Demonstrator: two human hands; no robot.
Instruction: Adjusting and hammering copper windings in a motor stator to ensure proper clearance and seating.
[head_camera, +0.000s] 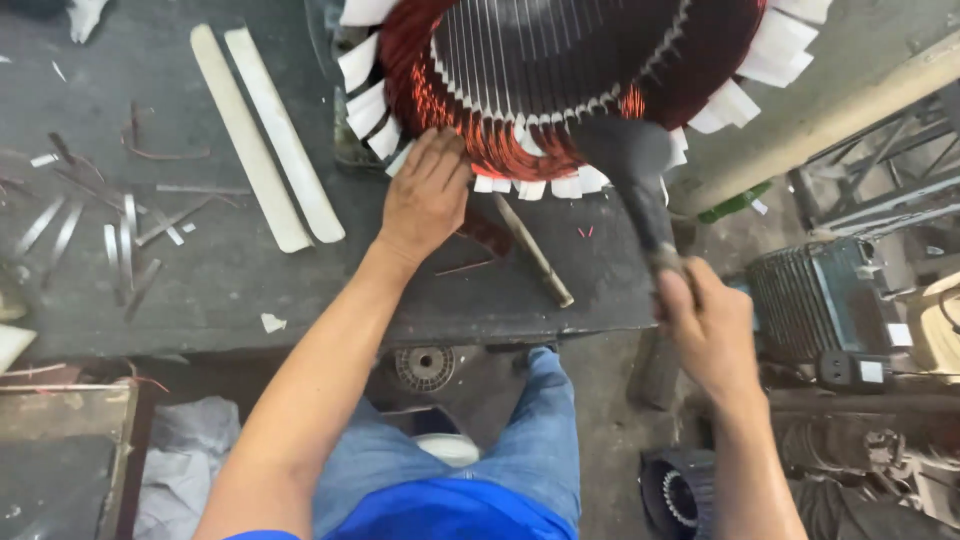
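A large motor stator (560, 60) with red copper windings and white insulation paper tabs stands on the dark workbench (230, 270). My left hand (425, 195) rests flat on the near edge of the copper winding, fingers spread. A black rubber mallet (632, 165) is gripped by the handle in my right hand (705, 325), and its head lies against the winding at the stator's lower right.
Two long white strips (265, 135) lie left of the stator. Several thin metal strips (110, 225) are scattered at the bench's left. A slim rod (533, 250) lies near my left hand. Motor housings and parts (815, 295) crowd the floor at right.
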